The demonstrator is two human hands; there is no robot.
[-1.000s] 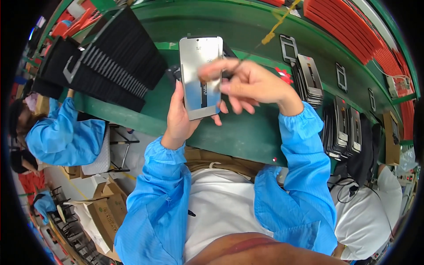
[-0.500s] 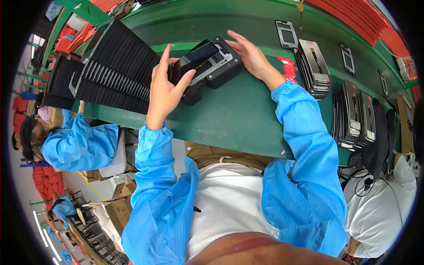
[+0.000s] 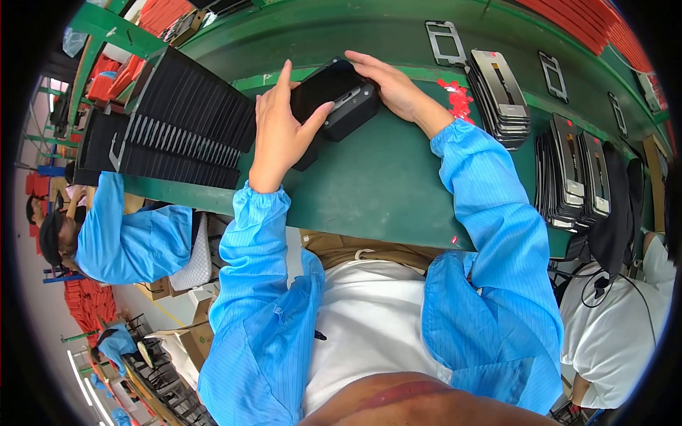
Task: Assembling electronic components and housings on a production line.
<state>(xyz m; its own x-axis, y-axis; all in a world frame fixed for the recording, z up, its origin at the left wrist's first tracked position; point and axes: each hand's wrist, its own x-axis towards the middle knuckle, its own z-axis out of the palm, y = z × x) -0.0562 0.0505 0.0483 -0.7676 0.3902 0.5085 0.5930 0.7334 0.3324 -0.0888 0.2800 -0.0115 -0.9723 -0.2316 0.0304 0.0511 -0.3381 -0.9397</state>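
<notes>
Left hand [image 3: 278, 133]: spread wide at glossy black rectangular panel [image 3: 324, 88], grip unclear
Right hand [image 3: 395, 88]: panel's opposite end, can't tell grip
Under panel: black block-shaped fixture [image 3: 354, 116]

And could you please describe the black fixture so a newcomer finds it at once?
Find the green workbench; toward its far side, the left hand and right hand frame a black fixture under a flat dark panel. Unlike the bigger, ribbed black rack to its left, it is one low block showing a silver strip on top.
</notes>
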